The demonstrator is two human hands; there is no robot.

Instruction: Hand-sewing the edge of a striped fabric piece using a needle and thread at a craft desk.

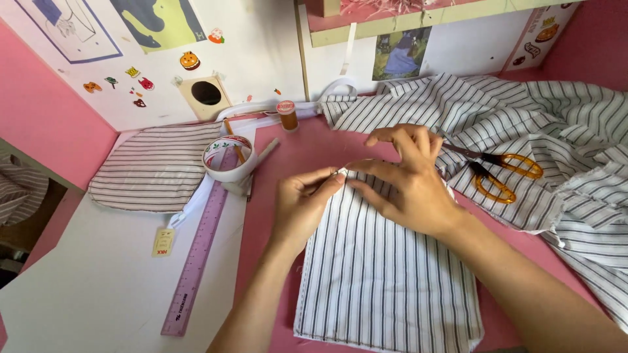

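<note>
On the pink tabletop (288,153), one roll of tape (228,159) sits at ten o'clock of the hands, one purple ruler (199,252) at eight, one thread spool (286,115) at eleven, and one pair of orange-handled scissors (500,171) at three. Nothing blocks the hands. The left hand (299,204) and right hand (411,180), fingertips pinched nearly closed, meet at the top edge of one striped fabric piece (386,274) lying at centre.

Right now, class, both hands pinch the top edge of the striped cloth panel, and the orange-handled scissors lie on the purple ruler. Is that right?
Not quite. The orange-handled scissors lie on the striped fabric to the right of the hands, not on the purple ruler, which sits to the left. The head view shows this. The left hand and right hand do pinch the top edge of the striped cloth panel.
</note>
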